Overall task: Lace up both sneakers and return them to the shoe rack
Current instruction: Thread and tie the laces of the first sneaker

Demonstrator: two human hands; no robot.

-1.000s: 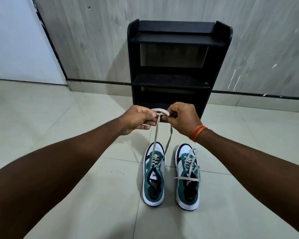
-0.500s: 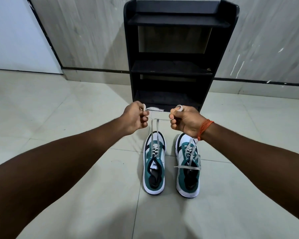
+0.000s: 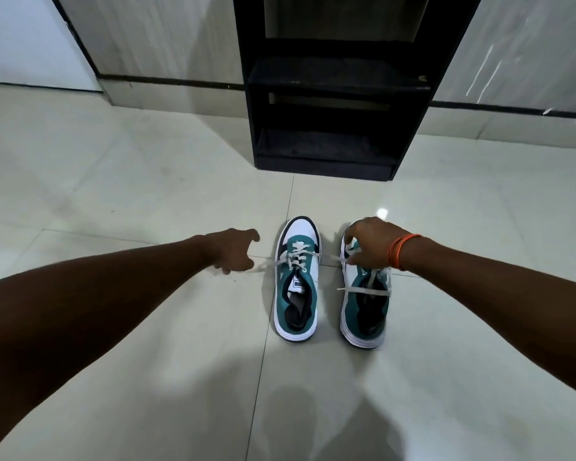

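Two teal-and-white sneakers stand side by side on the floor, toes toward the black shoe rack (image 3: 326, 78). The left sneaker (image 3: 296, 294) has its grey lace (image 3: 298, 257) threaded, with loose ends trailing out to both sides. My left hand (image 3: 233, 249) hovers low just left of it, fingers apart, next to the lace end on the tile. My right hand (image 3: 369, 242) covers the toe of the right sneaker (image 3: 350, 311), its fingertips pinched on a lace. I cannot tell which shoe that lace belongs to. A loose lace strand crosses the right sneaker's opening.
The rack stands against a grey panelled wall (image 3: 167, 38) about a shoe's length beyond the toes, its shelves bare. A white door (image 3: 24, 38) is at the far left. Glossy pale floor tiles (image 3: 147, 181) surround the shoes.
Both hands have dropped from chest height, where they pulled the left sneaker's lace taut, down to the floor. The left hand has let go of its end. The camera tilted down.
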